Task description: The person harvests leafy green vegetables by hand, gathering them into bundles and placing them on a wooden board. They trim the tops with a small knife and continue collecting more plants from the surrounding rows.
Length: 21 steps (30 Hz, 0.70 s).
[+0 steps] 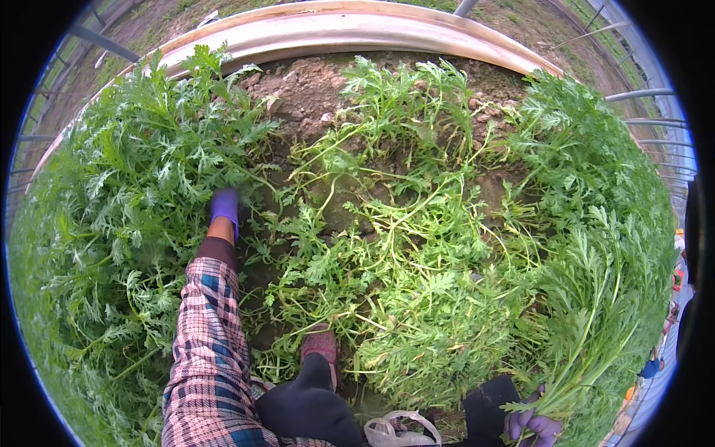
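My left hand (225, 205), in a purple glove, reaches into the edge of the standing leafy greens (151, 151) on the left. Its fingers are lost among the leaves and blur, so whether they grip anything is hidden. At the lower right, my right hand (533, 423), also gloved in purple, is closed around the stems of a bunch of cut leafy greens (586, 329). The lobed leaves of this bunch fan up and away from the hand, overlapping the plants on the right.
Pale, trimmed greens (441, 329) lie across the middle ground. Bare soil (301, 92) shows ahead, bounded by a pale curved border (363, 31). Below are my shoe (320, 343), dark-clad knee (307, 396) and a translucent plastic bag (399, 430). Metal hoops (639, 95) stand at the side.
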### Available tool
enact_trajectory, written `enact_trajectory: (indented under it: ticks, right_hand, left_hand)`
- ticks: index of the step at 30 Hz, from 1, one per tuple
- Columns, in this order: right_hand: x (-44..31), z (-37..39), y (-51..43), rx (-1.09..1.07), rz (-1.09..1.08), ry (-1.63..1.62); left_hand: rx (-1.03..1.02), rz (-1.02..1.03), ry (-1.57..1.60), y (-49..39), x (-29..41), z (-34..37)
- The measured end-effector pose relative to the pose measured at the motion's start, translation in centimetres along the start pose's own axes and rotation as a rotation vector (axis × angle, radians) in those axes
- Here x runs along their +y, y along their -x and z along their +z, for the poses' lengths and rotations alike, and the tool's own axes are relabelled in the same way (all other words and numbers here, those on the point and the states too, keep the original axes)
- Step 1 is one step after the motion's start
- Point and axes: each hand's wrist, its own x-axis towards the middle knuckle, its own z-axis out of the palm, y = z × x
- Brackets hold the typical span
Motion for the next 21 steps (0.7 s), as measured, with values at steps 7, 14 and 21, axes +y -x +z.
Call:
enact_trajectory:
  ticks: [7,14,21]
  right_hand:
    - [0.1,0.3,-0.1,0.007,-0.026,-0.003]
    - [-0.5,1.8,-0.4,0.034,0.006,0.024]
    - [-1.8,4.3,-1.8,-0.029,0.031,0.152]
  left_hand:
    - [-0.132,0.000,0.174,1.6,2.3,0.0]
    - [0.143,-0.453,1.152,3.1,2.8,-4.5]
    - [0.166,-0.204,0.617,-2.0,3.0,-4.2]
